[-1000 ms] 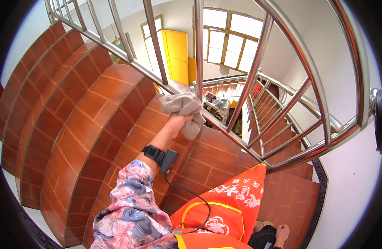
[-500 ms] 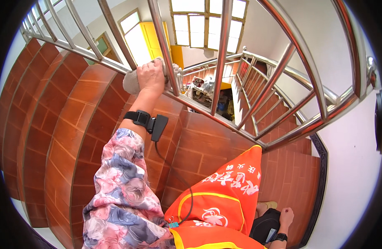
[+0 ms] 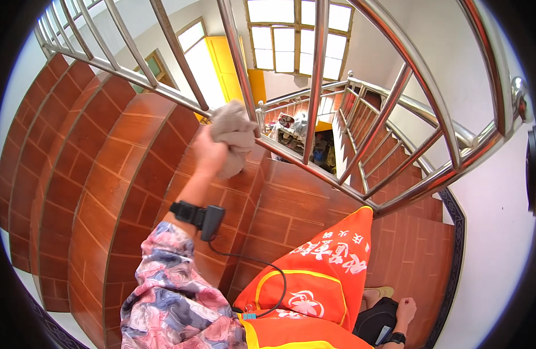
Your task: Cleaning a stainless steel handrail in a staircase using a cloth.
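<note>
A bunched grey-beige cloth (image 3: 234, 125) is gripped in my left hand (image 3: 210, 154), just on the near side of the metal stair railing (image 3: 319, 58). The cloth's top lies against the foot of one upright bar, by the bottom rail. Its lower end hangs over the brown-tiled steps (image 3: 134, 139). Blur softens my left fingers, which are curled against the cloth. At the lower right, my right hand (image 3: 405, 309) is closed in a loose fist beside a dark-clothed knee (image 3: 375, 320), with nothing seen in it.
Curved tiled steps climb to the left; a landing (image 3: 402, 250) lies at the right beside a white wall (image 3: 495, 250). Beyond the bars, a lower flight (image 3: 361, 134) and cluttered items (image 3: 294, 131) show. A cable (image 3: 284, 285) runs from my left wrist device (image 3: 210, 221) over the red apron (image 3: 314, 273).
My left hand has drawn down and back from the bottom rail, and its wrist has turned. The cloth, earlier pressed around the rail and bar, is now bunched upright. My right hand stays put.
</note>
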Demonstrator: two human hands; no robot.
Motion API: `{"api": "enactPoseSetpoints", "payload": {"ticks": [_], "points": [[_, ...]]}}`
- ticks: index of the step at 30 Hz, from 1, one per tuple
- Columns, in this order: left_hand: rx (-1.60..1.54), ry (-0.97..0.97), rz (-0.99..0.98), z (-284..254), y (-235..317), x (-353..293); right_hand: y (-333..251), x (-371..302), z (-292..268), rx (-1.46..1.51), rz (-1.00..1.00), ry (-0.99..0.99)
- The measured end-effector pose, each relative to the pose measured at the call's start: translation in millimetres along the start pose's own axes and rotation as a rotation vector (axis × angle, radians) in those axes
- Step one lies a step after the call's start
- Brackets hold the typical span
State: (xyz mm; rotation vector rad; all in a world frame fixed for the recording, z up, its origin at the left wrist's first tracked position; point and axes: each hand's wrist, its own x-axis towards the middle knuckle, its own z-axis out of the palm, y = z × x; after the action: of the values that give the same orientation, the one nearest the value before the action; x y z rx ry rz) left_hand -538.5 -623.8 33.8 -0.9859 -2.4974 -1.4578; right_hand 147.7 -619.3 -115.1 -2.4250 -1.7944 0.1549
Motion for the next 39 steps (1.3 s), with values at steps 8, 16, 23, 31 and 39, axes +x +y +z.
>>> {"api": "enactPoseSetpoints", "payload": {"ticks": [8,16,23,31,39], "points": [[-0.960,0.237,-0.528,-8.5,-48.0,66.9,-3.6,-2.3,-6.4,-0.009,0.025,-0.044],[-1.290,-0.224,-0.757,107.1,-10.9,-18.1,-1.6,-3.2,-9.7,-0.024,0.062,-0.039],[-1.340,-0.415,-0.945,186.8,1.5,-84.8,-9.2,-3.8,-12.7,-0.024,0.094,-0.066],[-1.387,-0.755,-1.151,252.7,10.0,-141.9,-3.9,-8.0,-0.4,-0.281,-0.213,-0.503],[-1.215,-0.949,-1.289,303.4,6.5,-175.0,2.4,-20.8,66.1,-0.372,-0.491,-0.840]]}}
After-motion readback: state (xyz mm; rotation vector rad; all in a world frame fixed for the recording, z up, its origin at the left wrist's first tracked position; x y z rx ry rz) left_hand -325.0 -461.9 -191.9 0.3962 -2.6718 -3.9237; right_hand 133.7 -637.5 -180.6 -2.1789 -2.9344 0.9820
